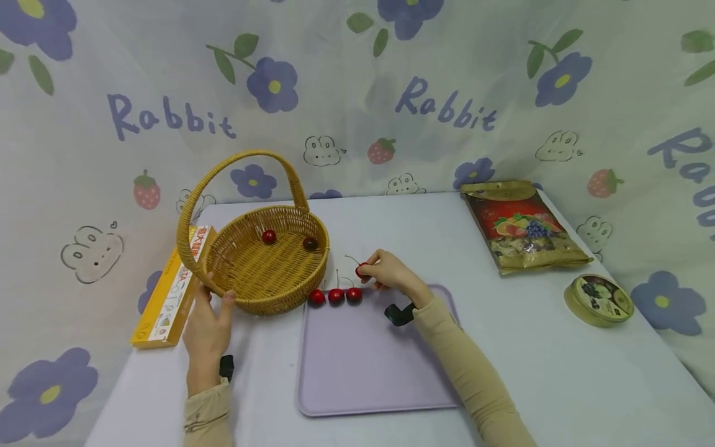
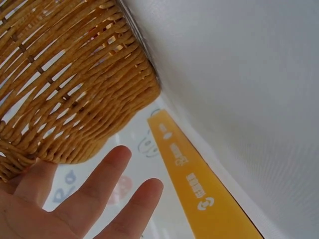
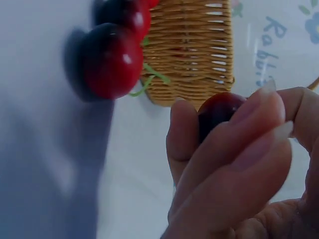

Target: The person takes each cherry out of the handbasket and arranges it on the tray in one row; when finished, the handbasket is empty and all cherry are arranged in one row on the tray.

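Observation:
With thumb and fingertips my right hand (image 1: 389, 271) pinches a red cherry (image 1: 362, 269), its stem pointing up and left, over the tray's back edge. Three more cherries (image 1: 336, 297) sit in a row at the back left corner of the lilac tray (image 1: 368, 366). My left hand (image 1: 208, 326) grips the near left rim of the wicker basket (image 1: 287, 302), by the foot of its handle. Two fingers (image 2: 102, 191) of that hand extend off the weave in the left wrist view. Inside the basket lie a red cherry (image 1: 269, 236) and a darker one (image 1: 310, 243).
Left of the basket a long yellow pasta box (image 1: 167, 298) lies partly behind the hand and handle. A red and gold fruit-print bag (image 1: 522, 230) and a round tin (image 1: 599, 300) lie at right on the white table (image 1: 536, 347). Printed cloth hangs behind.

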`<state>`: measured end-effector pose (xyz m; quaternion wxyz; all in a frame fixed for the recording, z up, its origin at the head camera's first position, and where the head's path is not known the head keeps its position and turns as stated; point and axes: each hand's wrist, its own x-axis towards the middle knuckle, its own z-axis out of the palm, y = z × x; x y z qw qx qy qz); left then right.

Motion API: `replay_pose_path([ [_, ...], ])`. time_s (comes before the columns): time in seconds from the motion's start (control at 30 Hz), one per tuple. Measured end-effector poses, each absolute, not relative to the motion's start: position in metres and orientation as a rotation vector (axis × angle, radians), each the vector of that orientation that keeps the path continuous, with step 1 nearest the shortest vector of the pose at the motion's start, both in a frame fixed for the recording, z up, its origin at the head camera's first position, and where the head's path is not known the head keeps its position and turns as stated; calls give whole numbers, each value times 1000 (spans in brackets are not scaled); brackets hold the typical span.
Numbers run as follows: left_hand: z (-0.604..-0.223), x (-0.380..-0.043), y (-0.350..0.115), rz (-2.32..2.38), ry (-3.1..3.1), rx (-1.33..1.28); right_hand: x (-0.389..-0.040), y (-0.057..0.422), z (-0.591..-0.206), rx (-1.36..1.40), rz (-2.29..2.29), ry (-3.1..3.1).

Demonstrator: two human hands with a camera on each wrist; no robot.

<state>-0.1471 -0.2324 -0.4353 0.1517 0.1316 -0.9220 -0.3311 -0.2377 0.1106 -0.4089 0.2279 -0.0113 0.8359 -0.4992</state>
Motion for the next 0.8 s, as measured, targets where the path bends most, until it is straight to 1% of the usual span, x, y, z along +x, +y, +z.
replay_pose_path([
  [0.33, -436, -144, -233, -949, -2664, 411, -221, 113, -427, -35, -1226, 2411],
  [0.8, -432, -145, -233, -975, -2660, 397, -211, 113, -431, -30, -1229, 2414],
])
